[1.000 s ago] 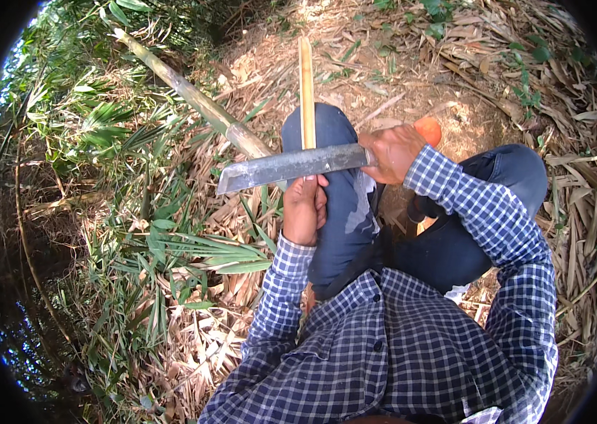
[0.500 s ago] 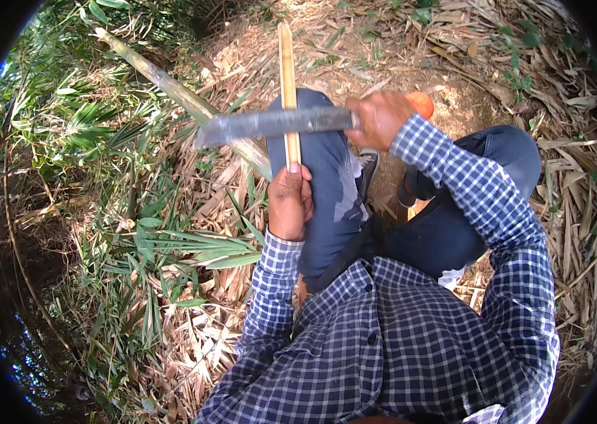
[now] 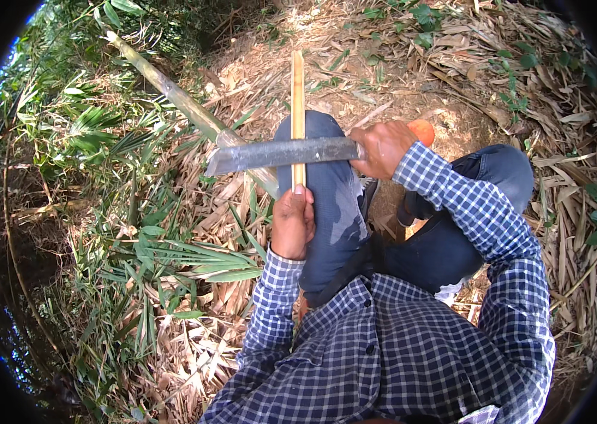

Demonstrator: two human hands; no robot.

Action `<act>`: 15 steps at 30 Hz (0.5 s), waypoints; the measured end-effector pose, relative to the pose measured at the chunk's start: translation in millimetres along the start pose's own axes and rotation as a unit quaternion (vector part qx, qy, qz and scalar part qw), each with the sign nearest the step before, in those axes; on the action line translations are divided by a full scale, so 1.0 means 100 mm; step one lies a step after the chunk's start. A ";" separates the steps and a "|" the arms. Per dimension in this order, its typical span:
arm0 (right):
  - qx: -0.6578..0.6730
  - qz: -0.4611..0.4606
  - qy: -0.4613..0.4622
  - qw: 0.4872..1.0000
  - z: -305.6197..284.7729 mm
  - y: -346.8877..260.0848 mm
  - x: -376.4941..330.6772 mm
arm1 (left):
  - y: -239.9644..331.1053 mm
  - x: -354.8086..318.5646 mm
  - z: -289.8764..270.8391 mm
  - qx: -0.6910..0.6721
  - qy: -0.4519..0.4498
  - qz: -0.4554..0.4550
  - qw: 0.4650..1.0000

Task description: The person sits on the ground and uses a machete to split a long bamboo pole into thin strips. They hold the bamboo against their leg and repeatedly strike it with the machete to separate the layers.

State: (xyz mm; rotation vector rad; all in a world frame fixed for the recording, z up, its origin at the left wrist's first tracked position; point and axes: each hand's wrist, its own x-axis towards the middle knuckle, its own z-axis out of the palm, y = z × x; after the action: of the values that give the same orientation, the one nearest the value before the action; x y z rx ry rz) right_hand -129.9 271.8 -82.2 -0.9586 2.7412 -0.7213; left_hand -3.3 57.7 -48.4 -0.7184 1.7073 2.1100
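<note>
Head view: the left hand [image 3: 293, 222] closes around a thin bamboo strip [image 3: 297, 113] standing over the raised knee [image 3: 323, 177]. The right hand [image 3: 381, 148] is wrapped tight on the orange handle [image 3: 422, 131] of a long blade [image 3: 281, 152], laid crosswise against the strip just above the left thumb. Dry leaf litter [image 3: 192, 339] covers the ground. Risk: should the blade slip down the strip, it would likely meet the thumb or knee.

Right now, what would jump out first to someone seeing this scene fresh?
The long grey blade at centre, lying across a pale bamboo strip that stands over the raised knee. The right hand grips its orange handle; the left hand holds the strip below the blade. A green bamboo stalk slants across dry leaves upper left.
</note>
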 end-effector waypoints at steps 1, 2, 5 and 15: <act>0.014 -0.011 -0.016 1.000 0.03 -0.03 -0.05 | -0.01 -0.02 0.00 0.001 0.006 -0.004 1.000; 0.019 -0.024 -0.007 1.000 0.03 -0.05 -0.08 | 0.00 -0.06 0.02 0.002 0.012 -0.007 1.000; 0.013 0.049 -0.026 0.998 -0.05 0.12 0.09 | -0.02 -0.12 0.03 0.007 0.011 -0.012 1.000; 0.020 0.075 -0.048 0.996 -0.07 0.11 0.05 | -0.03 -0.26 -0.02 0.008 0.008 -0.035 0.999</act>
State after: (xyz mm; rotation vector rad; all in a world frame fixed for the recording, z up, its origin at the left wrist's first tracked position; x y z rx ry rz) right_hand -142.1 279.2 -81.1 -0.7505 2.6689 -0.6817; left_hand 20.5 57.7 -36.2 -0.7807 1.6822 2.0465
